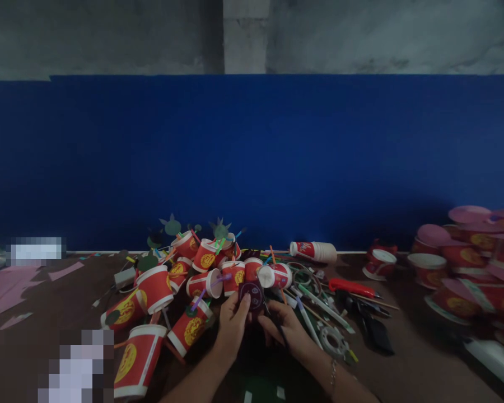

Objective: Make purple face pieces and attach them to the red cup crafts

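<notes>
Brown table top (420, 358), dim light, littered with craft scraps.

Near centre: left hand (231, 327), fingers curled, thumb pressed on a small dark purple disc (252, 295) held upright just above the table. Right hand (288, 330), a bracelet at its wrist, closed round a thin dark tool (277, 324) angled toward the disc; what kind of tool cannot be told.

Near left: red paper cup (136, 361) lying on its side, yellow emblem showing.

Just right of the hands: grey toothed ring (334, 340), flat; loose straws and sticks (315, 302); red-handled cutter (350, 287); black scissors (372, 324).

Behind the hands: heap of red paper cups (193, 268), most tipped over, coloured straws stuck through several, green spiky paper shapes (220, 228) at the far edge.

Far centre: white bottle (315, 251) with red label, on its side.

Far right: stacked red cups with pink paper lids (472, 240).

Far left: pink paper offcuts (8, 282).

Backdrop: blue wall panel (252, 157).
</notes>
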`<state>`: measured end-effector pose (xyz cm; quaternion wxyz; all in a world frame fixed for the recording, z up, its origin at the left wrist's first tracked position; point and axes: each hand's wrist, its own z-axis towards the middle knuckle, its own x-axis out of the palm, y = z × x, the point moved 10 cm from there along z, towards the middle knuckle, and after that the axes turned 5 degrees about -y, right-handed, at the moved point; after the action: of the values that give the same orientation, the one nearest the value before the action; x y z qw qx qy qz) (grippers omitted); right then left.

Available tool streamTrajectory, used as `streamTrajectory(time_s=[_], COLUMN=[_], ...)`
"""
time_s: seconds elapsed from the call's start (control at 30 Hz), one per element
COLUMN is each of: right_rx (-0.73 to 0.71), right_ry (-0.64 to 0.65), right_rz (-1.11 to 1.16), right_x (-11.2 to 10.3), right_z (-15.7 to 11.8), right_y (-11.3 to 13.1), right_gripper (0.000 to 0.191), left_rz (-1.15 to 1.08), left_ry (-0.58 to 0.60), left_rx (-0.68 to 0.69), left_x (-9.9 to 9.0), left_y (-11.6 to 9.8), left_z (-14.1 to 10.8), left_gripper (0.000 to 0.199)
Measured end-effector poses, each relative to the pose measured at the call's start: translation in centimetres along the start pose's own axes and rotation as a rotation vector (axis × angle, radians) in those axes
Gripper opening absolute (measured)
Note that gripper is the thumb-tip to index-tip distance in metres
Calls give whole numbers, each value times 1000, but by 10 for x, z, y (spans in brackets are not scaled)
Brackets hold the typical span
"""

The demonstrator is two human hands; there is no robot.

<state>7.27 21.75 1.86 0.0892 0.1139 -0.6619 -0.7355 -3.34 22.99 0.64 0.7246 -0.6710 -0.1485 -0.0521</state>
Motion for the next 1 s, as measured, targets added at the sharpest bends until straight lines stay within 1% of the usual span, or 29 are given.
streamTrajectory(time_s=[0.07, 0.23, 0.43, 0.6, 0.7, 0.83, 1.0], right_rx=[0, 11, 44, 2, 1, -26, -28], right_ry=[0, -19, -3, -2, 3, 16, 20], right_rz=[-12, -46, -45, -26, -17, -24, -15], right_x=[0, -3, -2, -2, -1, 0, 0], right_z=[0, 1, 1, 0, -1, 0, 0], right_y=[-1, -5, -8, -4, -2, 3, 2], right_gripper=[37, 38, 40, 36, 36, 35, 34], left_rz=[13, 14, 1, 12, 17, 27, 20], left_ry=[3, -31, -56, -69, -66, -66, -66], left_rx=[11, 35, 29, 54, 61, 48, 34], left_x=[0, -2, -6, -7, -6, -6, -6], left_y=[-1, -7, -3, -5, -7, -6, -5], left_z=[0, 0, 2, 2, 1, 0, 0], left_gripper=[34, 38, 36, 36, 37, 38, 38])
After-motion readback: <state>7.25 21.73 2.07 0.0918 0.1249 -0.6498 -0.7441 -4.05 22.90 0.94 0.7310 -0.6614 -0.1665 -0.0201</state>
